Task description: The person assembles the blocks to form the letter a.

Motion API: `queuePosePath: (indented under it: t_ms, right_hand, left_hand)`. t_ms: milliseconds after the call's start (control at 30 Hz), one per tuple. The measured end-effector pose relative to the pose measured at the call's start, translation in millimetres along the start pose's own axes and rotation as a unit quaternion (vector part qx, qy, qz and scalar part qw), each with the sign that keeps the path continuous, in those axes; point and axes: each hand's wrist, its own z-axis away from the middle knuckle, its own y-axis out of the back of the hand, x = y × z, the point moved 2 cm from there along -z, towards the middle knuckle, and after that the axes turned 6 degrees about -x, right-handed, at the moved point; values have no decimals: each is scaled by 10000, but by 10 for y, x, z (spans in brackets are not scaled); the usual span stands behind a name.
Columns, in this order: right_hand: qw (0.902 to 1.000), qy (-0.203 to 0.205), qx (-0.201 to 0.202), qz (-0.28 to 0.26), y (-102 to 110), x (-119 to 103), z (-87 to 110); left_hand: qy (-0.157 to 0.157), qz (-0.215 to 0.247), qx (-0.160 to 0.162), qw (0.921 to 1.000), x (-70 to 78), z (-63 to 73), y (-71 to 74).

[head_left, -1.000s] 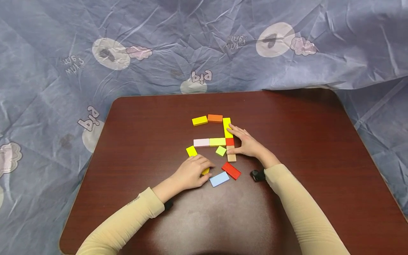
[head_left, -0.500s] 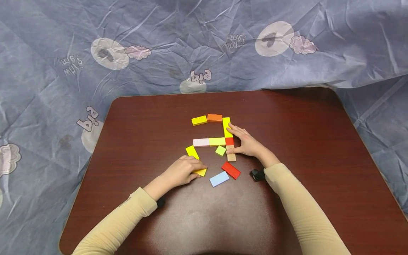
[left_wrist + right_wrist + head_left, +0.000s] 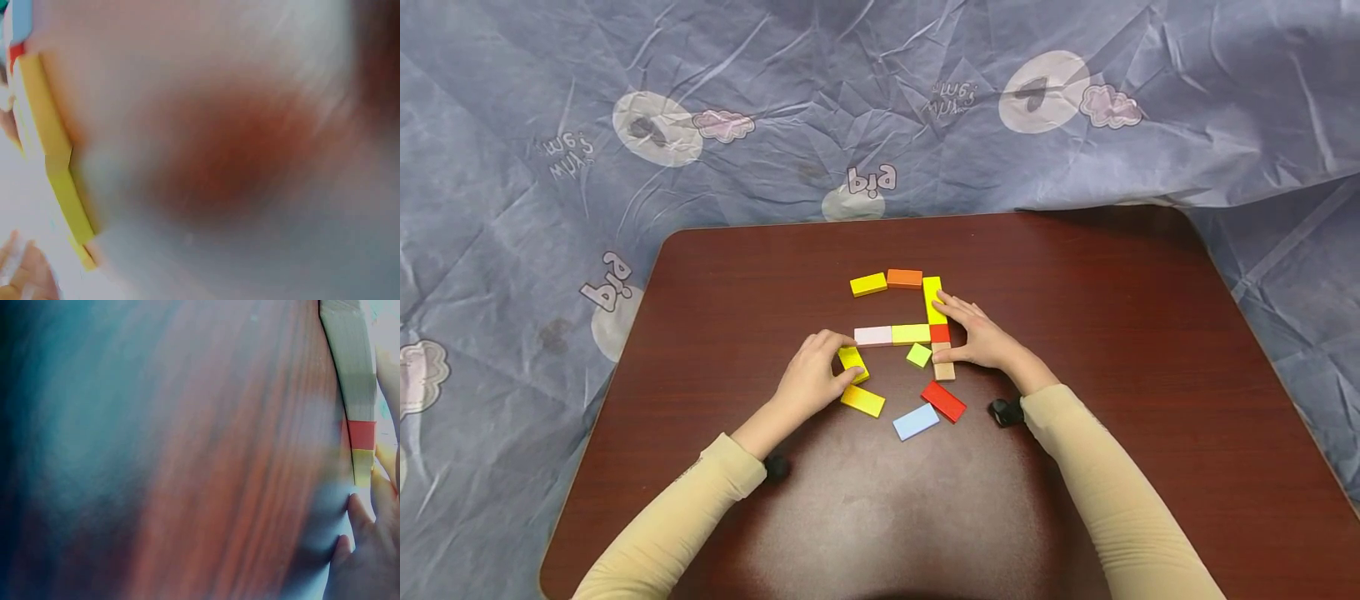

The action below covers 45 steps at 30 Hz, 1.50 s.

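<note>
My left hand [image 3: 808,375] pinches a yellow block [image 3: 853,364] lengthwise, its thumb at the near end and fingertips at the far end. Just below lies a second yellow block [image 3: 863,401], touching or nearly touching the first. My right hand [image 3: 992,337] spreads over the right-hand column: fingertips touch the long yellow block [image 3: 932,292] and the thumb rests at the plain wooden block [image 3: 944,371]. Between those two sits a red piece [image 3: 939,333]. The right wrist view shows the wooden block [image 3: 351,362] edge-on beside the fingers.
Left of the column run a yellow-green block [image 3: 911,334] and a pale pink block [image 3: 872,336]. A small lime block [image 3: 918,355] lies below them. Orange [image 3: 905,278] and yellow [image 3: 868,284] blocks are farther back; red [image 3: 943,402] and light blue [image 3: 916,422] ones lie nearer.
My left hand has slid the lower yellow block left to the other yellow block, released it, and moved up to the upper one. My right hand stays where it was.
</note>
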Motion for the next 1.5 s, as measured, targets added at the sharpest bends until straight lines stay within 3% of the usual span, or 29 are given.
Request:
queuePosePath:
  t_ms: [67, 133, 333, 600, 1200, 1500]
  right_hand:
    - [10000, 19, 7, -4, 4, -3, 3]
    - [10000, 27, 10, -7, 8, -7, 7]
    - [10000, 45, 25, -16, 14, -20, 6]
    - [10000, 14, 4, -28, 1, -21, 8]
    - [10000, 79, 32, -26, 8, -12, 1]
    - [10000, 75, 44, -34, 9, -13, 6]
  left_hand:
    - [550, -11, -71, 9985, -33, -30, 32]
    - [820, -97, -267, 9962, -62, -51, 21]
    - [932, -227, -616, 9935, -100, -91, -85]
    - [773, -141, -665, 9947, -159, -118, -90]
    - [-239, 265, -811, 9961, -406, -130, 11]
    - [-150, 516, -1103, 9924, -465, -105, 65]
